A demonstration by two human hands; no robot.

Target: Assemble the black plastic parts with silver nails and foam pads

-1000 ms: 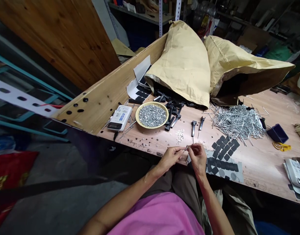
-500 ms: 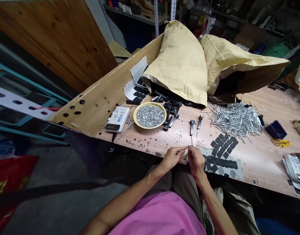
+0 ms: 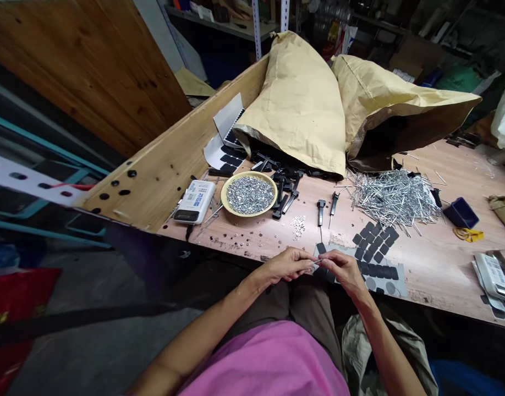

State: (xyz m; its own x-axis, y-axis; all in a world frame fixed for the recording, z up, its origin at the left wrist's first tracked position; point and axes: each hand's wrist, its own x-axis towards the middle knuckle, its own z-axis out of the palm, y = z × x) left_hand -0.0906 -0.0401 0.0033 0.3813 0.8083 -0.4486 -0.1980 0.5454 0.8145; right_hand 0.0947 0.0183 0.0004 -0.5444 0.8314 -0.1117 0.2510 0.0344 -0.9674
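Observation:
My left hand (image 3: 289, 265) and my right hand (image 3: 344, 269) meet at the table's front edge, fingertips nearly touching. Both pinch a thin metal pin (image 3: 317, 261), which lies roughly level between them; most of it is hidden by fingers. Just beyond are two black plastic pieces with thin metal shafts, a nearer one (image 3: 320, 213) and a farther one (image 3: 334, 203). A scatter of small metal rings (image 3: 298, 226) lies to their left. Black square pads (image 3: 374, 242) are laid in rows beside my right hand, some on a grey sheet (image 3: 343, 254).
A yellow bowl (image 3: 249, 213) is full of small metal pieces. Behind it, black plastic parts (image 3: 280, 192) spill from a large paper sack (image 3: 297, 104). To the right are a heap of metal pins (image 3: 395, 198) and a dark blue box (image 3: 461, 213). A wooden board (image 3: 182, 148) borders the left.
The pin has turned from upright to nearly level between my fingers. My right hand has swung outward to the right, and the view has shifted slightly.

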